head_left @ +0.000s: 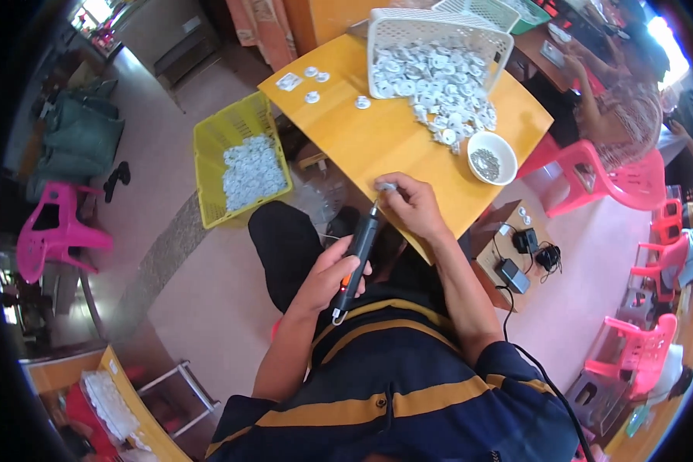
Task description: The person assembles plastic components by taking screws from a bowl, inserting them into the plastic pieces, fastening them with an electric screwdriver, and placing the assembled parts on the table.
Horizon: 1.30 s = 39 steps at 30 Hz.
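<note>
Hands two, one screwdriver [357,258], one bowl [492,157], two baskets

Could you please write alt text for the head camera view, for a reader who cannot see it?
A seated person's left hand grips a black electric screwdriver, tip at a small white round plastic part pinched by the right hand at the edge of an orange wooden table. A tipped white basket spills similar parts beside a white bowl; a yellow basket sits on the floor.

glossy wood table [377,138], plastic basket [408,35]
</note>
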Available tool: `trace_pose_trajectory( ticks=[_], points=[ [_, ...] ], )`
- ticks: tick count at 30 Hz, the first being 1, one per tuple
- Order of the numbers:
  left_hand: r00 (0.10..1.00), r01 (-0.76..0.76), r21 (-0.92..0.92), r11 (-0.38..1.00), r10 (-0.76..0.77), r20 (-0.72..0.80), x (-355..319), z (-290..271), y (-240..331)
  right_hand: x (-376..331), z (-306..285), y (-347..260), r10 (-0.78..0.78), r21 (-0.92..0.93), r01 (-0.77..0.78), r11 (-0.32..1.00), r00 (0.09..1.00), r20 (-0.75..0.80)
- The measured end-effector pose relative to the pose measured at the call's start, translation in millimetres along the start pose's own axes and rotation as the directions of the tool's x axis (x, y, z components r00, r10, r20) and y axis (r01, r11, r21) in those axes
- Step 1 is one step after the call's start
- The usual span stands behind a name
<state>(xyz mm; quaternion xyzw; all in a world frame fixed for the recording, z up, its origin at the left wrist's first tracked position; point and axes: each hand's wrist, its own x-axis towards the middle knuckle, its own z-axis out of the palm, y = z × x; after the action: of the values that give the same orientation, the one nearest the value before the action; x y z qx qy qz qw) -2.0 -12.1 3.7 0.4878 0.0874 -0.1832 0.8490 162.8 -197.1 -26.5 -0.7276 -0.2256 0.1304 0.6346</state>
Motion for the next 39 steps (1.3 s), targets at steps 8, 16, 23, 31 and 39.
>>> trace_pose_trajectory(
  ticks=[8, 16, 23, 31, 39],
  points=[
    [1.000, 0.022, 0.045, 0.999, -0.021, -0.013, -5.1, 1.0, 4.7, 0.3, 3.0, -0.6, 0.026, 0.034, -0.027, 0.999, 1.000, 0.009],
    [0.999, 0.033, -0.034, 0.999, -0.033, 0.023, -3.0, -5.6, -0.1, -0.4, 2.1, 1.1, 0.024, 0.099, -0.024, 0.995, 1.000, -0.001],
    [0.996, 0.057, -0.175, 0.983, -0.043, 0.084, -4.5, -11.8, -2.5, -0.3, 0.3, -0.8, 0.015, 0.039, -0.016, 0.999, 1.000, 0.015],
    [0.996, 0.065, -0.174, 0.983, -0.052, 0.078, -5.2, -12.3, -3.1, 0.8, 0.5, -1.9, 0.026, -0.008, -0.026, 1.000, 0.999, 0.020],
    [0.998, 0.063, -0.096, 0.993, -0.060, 0.025, -6.8, -5.2, 3.4, 1.9, 0.1, 0.2, 0.015, -0.046, -0.014, 0.999, 1.000, 0.020]
  ],
)
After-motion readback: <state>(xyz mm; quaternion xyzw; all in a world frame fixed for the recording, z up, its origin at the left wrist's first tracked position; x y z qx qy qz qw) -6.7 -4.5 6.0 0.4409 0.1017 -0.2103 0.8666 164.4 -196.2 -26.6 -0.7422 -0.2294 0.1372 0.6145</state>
